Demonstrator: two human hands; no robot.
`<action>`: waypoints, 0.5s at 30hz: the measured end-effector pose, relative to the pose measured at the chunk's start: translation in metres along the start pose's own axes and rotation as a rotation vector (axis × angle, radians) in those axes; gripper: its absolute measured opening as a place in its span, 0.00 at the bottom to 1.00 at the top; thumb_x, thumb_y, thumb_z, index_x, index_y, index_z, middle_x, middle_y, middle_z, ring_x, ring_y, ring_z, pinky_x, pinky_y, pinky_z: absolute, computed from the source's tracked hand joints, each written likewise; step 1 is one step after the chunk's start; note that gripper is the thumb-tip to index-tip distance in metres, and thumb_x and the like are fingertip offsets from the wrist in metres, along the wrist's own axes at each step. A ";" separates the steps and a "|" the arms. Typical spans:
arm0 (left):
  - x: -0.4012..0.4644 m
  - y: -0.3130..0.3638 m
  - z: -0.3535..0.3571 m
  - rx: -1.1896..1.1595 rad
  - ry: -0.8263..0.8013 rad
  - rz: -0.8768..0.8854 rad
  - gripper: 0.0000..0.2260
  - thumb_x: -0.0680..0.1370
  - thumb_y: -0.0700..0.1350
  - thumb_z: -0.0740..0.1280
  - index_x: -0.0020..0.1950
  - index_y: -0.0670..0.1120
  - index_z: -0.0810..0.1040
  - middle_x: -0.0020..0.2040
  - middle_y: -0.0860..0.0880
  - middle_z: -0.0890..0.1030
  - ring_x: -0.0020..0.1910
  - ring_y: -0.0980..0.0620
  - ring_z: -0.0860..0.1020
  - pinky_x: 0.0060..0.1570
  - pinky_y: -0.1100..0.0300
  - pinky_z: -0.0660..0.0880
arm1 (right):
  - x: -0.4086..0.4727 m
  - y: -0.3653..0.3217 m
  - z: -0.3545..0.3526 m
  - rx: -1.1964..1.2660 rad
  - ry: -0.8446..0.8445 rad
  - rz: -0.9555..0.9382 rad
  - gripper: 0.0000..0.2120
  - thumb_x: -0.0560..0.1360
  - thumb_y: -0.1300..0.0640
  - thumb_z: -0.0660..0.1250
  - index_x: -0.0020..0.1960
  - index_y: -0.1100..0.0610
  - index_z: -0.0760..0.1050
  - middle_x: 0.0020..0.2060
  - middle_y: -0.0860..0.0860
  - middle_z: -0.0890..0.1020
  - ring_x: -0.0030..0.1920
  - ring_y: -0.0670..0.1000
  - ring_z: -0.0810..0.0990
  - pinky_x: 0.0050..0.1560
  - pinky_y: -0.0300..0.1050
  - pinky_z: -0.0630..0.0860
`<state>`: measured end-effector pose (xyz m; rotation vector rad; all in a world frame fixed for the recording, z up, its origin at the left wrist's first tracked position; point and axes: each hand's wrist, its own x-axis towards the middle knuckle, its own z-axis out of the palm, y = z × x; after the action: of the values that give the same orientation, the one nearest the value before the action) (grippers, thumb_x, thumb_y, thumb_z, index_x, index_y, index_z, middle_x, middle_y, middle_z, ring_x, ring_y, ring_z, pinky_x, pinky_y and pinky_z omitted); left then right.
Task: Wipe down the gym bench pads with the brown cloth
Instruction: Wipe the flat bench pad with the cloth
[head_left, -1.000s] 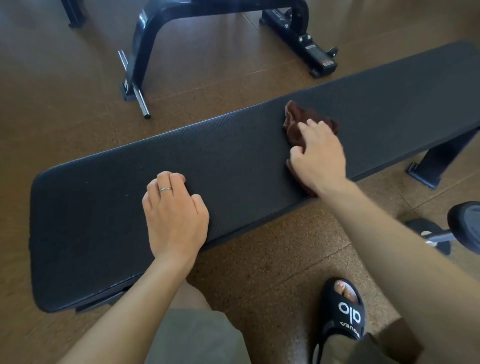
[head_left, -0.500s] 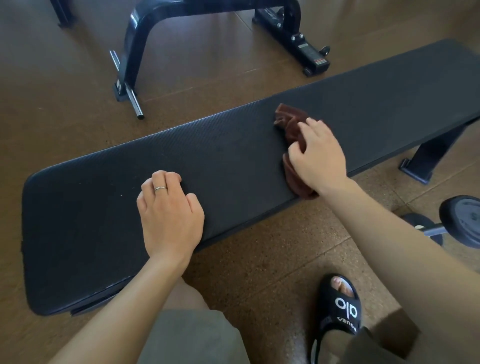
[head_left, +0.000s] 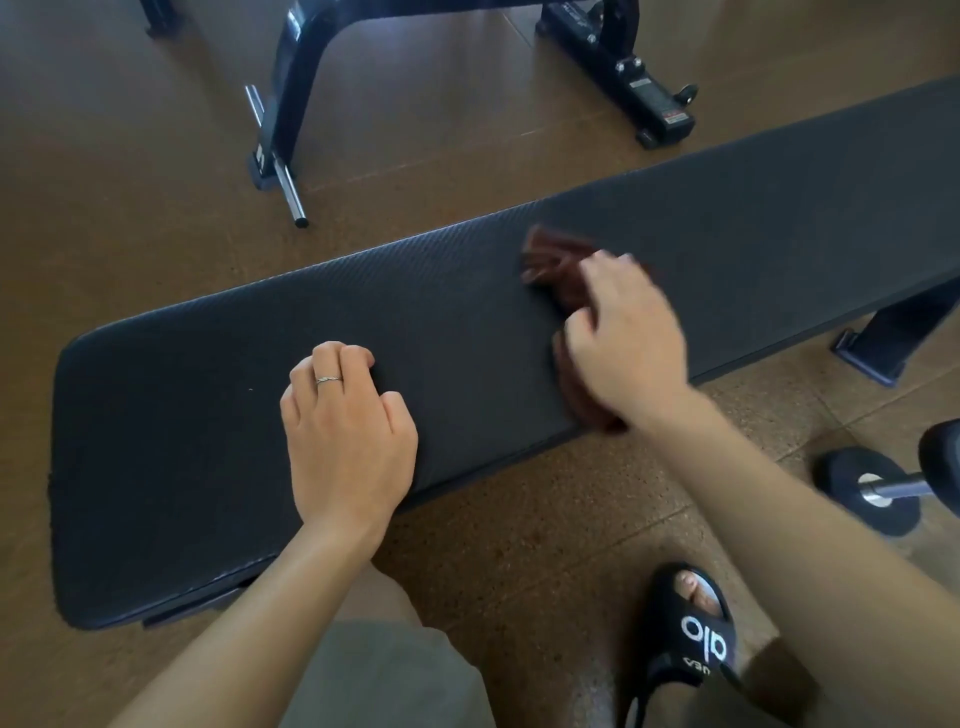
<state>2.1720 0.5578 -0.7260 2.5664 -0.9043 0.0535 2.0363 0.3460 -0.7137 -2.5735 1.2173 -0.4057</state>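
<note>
A long black bench pad (head_left: 208, 415) runs from lower left to upper right across the view. The crumpled brown cloth (head_left: 553, 260) lies on its middle, reaching the near edge. My right hand (head_left: 623, 338) lies on top of the cloth with fingers spread and presses it onto the pad; the hand is motion-blurred. My left hand (head_left: 345, 431) rests on the pad to the left, its fingers curled under and holding nothing, a ring on one finger.
A black equipment frame (head_left: 291, 104) with a chrome peg stands on the brown floor beyond the bench. A dumbbell (head_left: 872, 488) lies at the right. The bench leg (head_left: 883, 338) is at the right, my sandalled foot (head_left: 696, 634) below.
My right hand has slid the cloth a little to the left along the pad. My left hand stays put on the pad.
</note>
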 end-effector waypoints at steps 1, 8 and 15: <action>0.000 0.001 0.000 0.004 0.006 -0.003 0.11 0.78 0.40 0.62 0.60 0.43 0.74 0.62 0.44 0.75 0.64 0.41 0.72 0.67 0.42 0.70 | 0.024 0.012 0.000 -0.022 0.004 0.075 0.24 0.79 0.55 0.58 0.72 0.64 0.72 0.74 0.59 0.73 0.76 0.61 0.67 0.77 0.55 0.62; 0.001 0.003 0.002 0.013 0.044 -0.013 0.12 0.76 0.40 0.59 0.58 0.43 0.73 0.59 0.45 0.74 0.61 0.42 0.72 0.64 0.43 0.71 | 0.078 -0.075 0.035 -0.080 -0.055 -0.023 0.22 0.71 0.53 0.51 0.54 0.63 0.76 0.56 0.60 0.80 0.63 0.63 0.74 0.62 0.61 0.70; 0.001 0.005 -0.001 -0.014 0.067 -0.062 0.09 0.75 0.38 0.61 0.55 0.42 0.70 0.54 0.44 0.74 0.52 0.43 0.73 0.54 0.45 0.73 | 0.039 -0.148 0.055 0.154 -0.318 -0.563 0.25 0.80 0.55 0.61 0.77 0.56 0.70 0.77 0.52 0.70 0.80 0.54 0.61 0.80 0.51 0.54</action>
<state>2.1701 0.5543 -0.7236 2.5619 -0.7973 0.1137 2.1851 0.4126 -0.7071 -2.6735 0.3326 -0.1717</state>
